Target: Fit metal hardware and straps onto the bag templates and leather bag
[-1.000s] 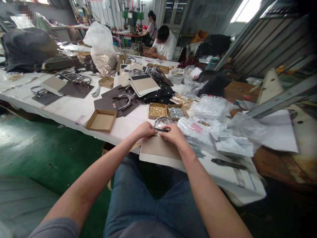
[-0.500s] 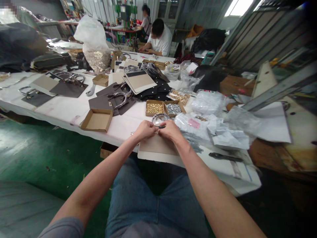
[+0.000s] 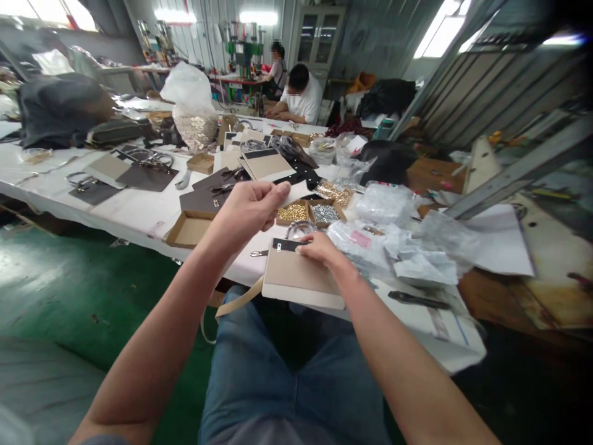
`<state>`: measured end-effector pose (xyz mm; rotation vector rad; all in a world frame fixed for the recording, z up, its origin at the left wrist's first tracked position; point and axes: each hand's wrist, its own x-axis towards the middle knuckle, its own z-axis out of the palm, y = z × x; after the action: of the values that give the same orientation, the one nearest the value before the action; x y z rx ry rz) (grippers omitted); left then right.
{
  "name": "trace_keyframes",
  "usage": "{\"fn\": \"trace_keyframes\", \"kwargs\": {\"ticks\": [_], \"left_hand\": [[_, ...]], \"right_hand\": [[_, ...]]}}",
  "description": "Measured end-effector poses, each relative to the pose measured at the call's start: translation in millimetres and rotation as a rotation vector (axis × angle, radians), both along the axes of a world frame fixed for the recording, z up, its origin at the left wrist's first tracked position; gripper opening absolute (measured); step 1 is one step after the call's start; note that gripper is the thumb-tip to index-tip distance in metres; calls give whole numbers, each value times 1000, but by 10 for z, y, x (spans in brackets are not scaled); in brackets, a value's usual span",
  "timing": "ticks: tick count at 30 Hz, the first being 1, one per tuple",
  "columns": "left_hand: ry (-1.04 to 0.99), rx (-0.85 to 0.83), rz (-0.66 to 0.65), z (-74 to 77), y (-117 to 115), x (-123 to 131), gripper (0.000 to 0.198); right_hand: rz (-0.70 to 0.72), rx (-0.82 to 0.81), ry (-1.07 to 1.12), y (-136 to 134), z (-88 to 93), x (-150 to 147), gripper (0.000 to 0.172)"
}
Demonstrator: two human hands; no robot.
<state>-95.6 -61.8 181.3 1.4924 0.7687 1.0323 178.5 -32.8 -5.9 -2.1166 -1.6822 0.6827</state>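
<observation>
My left hand (image 3: 257, 207) is raised over the table, its fingers closed on a pale strip (image 3: 297, 192) whose end sticks out past the thumb. A beige ribbon-like length (image 3: 241, 300) hangs below my left forearm; whether it joins that strip is hidden. A beige bag panel (image 3: 301, 272) lies at the table's front edge, with a black band and a small metal piece (image 3: 278, 247) along its top. My right hand (image 3: 319, 248) grips the panel by that band. Beyond it a clear-wrapped ring handle (image 3: 296, 230) shows, and a dark tab with a metal end (image 3: 257, 253) juts out left.
Behind are boxes of gold eyelets (image 3: 291, 213) and silver eyelets (image 3: 325, 214), and an open cardboard box (image 3: 189, 228) to the left. Plastic-wrapped packs (image 3: 384, 201) and a dark tool (image 3: 419, 300) lie right. A person in white (image 3: 308, 99) sits across the table.
My left hand has risen up and left from the panel, holding the pale strip. My right hand has stayed at the band. The head view has tilted up slightly.
</observation>
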Motion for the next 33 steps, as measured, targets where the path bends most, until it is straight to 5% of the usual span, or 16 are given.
{"fn": "trace_keyframes", "kwargs": {"ticks": [2,8,11,14,21,29,33], "left_hand": [[-52,-108,-37,-156,-156,-211,53],[-45,-350,20,-1030,-632,-516,49],[-49,-433,77,-1242,-828,-519,51],[-53,-436,87,-1298,-950,-505,52],[-101,-455,38,-1292,-1027,-489,51],[-103,-418,52,-1307,-1054,-508,49],[-65,-408,92,-1327,-1074,-440,52]], "right_hand": [[-16,36,11,-27,24,36,33],[-39,105,4,-42,-52,53,30],[-58,85,-9,-4,-51,43,22],[-2,40,5,44,17,110,22],[173,-31,44,97,163,311,52],[181,-104,123,18,195,398,42],[118,-14,78,30,119,316,35]]}}
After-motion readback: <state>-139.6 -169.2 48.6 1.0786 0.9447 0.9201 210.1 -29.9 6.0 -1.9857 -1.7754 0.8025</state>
